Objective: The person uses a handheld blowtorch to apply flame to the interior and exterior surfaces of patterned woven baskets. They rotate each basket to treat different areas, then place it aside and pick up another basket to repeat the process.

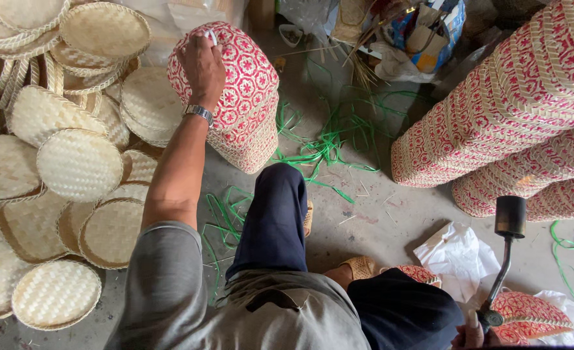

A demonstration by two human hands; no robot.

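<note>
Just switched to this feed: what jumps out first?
The left hand rests on top of a red-and-cream woven basket at upper centre. Pale round woven lids pile up on the left. The right hand grips a metal torch at lower right.

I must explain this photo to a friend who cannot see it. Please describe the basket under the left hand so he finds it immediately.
Right of the pile of plain lids stands one basket alone on the floor, with the left hand on top. Unlike the stacked baskets at right, it is single and ringed by green strips.
</note>
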